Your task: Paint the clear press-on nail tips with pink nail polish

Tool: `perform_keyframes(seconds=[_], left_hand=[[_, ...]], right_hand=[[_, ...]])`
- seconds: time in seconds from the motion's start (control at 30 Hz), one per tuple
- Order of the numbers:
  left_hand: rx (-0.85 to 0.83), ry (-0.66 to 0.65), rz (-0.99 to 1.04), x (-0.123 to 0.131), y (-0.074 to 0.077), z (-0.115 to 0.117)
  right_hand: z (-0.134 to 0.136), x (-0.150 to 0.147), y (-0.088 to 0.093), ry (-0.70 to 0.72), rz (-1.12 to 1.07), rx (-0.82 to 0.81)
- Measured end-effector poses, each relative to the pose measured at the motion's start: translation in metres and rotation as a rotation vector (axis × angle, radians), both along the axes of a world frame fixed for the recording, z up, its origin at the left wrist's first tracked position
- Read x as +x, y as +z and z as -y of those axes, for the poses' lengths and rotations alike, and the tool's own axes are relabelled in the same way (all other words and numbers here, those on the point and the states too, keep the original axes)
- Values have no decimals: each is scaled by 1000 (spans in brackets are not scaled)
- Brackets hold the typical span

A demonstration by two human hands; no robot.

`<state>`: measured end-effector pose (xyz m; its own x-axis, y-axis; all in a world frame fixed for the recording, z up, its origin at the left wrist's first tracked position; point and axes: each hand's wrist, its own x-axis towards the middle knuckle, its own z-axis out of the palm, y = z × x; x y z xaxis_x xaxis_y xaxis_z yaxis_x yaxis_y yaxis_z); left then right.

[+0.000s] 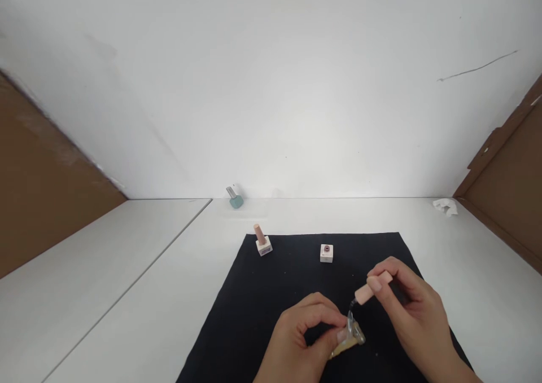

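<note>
My left hand [300, 332] pinches a small clear glass bottle [351, 337] with pale contents, holding it tilted low over the black mat. My right hand [406, 298] holds a peach-pink nail polish cap [368, 288] between thumb and fingers. A thin dark brush tip [352, 303] extends from the cap to the bottle's mouth. Whether it enters the neck is hard to tell. Farther up the mat, a peach-capped nail polish bottle [263, 242] stands on a white square base, and an uncapped white square bottle [326, 253] shows a dark opening.
A teal nail polish bottle [235, 198] with a silver cap sits tilted at the table's back edge. A crumpled white cloth [445, 206] lies at the back right. The black mat [271, 281] rests on a white table [105, 270], with brown boards at both sides and a white wall behind.
</note>
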<state>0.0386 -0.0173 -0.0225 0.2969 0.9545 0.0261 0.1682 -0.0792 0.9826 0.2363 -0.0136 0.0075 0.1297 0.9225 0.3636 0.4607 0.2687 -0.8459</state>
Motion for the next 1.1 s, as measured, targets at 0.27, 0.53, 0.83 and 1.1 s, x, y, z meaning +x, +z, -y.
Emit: perform_keyframes(seconds=[0.27, 0.53, 0.83, 1.1], left_hand=[[22, 5, -25, 0, -1, 1], [15, 24, -15, 0, 0, -1], [-9, 15, -5, 0, -1, -2], [-20, 54, 13, -1, 2, -1]], right_hand=[[-1, 2, -1, 54, 36, 66], [-1, 1, 0, 14, 23, 73], [0, 2, 1, 5, 75, 97], [-4, 6, -2, -119, 159, 192]])
